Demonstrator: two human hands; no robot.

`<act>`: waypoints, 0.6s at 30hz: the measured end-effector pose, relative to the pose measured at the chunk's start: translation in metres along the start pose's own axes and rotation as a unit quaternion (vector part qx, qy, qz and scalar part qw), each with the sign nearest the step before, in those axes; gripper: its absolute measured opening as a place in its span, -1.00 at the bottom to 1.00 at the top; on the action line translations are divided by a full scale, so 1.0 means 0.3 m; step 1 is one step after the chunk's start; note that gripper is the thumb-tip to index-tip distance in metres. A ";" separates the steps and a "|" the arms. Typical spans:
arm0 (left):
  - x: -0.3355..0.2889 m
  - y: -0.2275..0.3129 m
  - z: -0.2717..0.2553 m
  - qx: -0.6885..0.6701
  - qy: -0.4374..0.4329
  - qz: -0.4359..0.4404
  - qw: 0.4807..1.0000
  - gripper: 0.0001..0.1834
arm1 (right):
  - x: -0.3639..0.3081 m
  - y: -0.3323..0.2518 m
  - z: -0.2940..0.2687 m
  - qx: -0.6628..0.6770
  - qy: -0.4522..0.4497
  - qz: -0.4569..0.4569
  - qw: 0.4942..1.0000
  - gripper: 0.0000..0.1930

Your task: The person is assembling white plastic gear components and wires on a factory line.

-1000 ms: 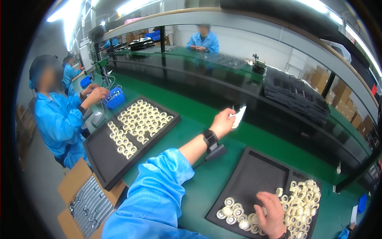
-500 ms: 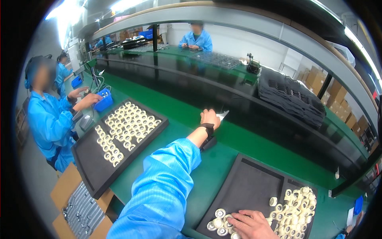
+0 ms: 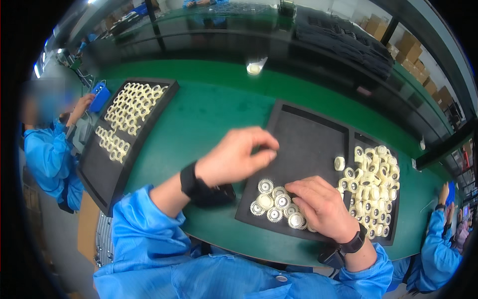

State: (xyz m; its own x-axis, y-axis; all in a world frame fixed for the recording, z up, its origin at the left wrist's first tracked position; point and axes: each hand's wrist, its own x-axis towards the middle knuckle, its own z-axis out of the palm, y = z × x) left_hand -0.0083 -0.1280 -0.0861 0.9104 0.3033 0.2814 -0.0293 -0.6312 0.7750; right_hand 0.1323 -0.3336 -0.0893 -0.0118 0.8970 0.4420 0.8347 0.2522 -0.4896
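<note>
My left hand (image 3: 239,154) hangs over the left edge of the black right-hand tray (image 3: 311,134). Its thumb and index finger are curved with a gap between them, and nothing shows in it. Lower right, my right hand (image 3: 323,207) rests with outstretched fingers at a small cluster of cream toothed gears (image 3: 282,201), touching some of them. Its palm is hidden. A single gear (image 3: 339,163) stands at the divider. Beyond it, a heap of cream gears (image 3: 373,189) with dark centres fills the tray's right compartment.
To the left, another black tray (image 3: 137,149) holds rows of cream gears. A small clear bag with a pale round thing (image 3: 254,68) lies at the far side of the green table (image 3: 214,109). Co-workers in blue sit left, right and across. A blue bin (image 3: 99,97) stands far left.
My left hand has come back from the far side of the table to the right-hand tray, leaving the small bag there. My right hand stays by the gear cluster. The view has tilted down.
</note>
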 end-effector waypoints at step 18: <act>-0.018 0.082 0.168 -0.041 0.013 0.102 0.994 -0.85 | 0.005 -0.132 -0.003 -0.003 -0.081 0.087 0.993 -0.71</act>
State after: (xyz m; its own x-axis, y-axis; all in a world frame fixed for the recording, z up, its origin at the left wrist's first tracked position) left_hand 0.0068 -0.1812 -0.0969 0.8710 0.1951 0.4509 -0.2461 -0.6210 0.7442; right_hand 0.0997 -0.3425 -0.0687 0.0452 0.9736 0.2239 0.8355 0.0860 -0.5427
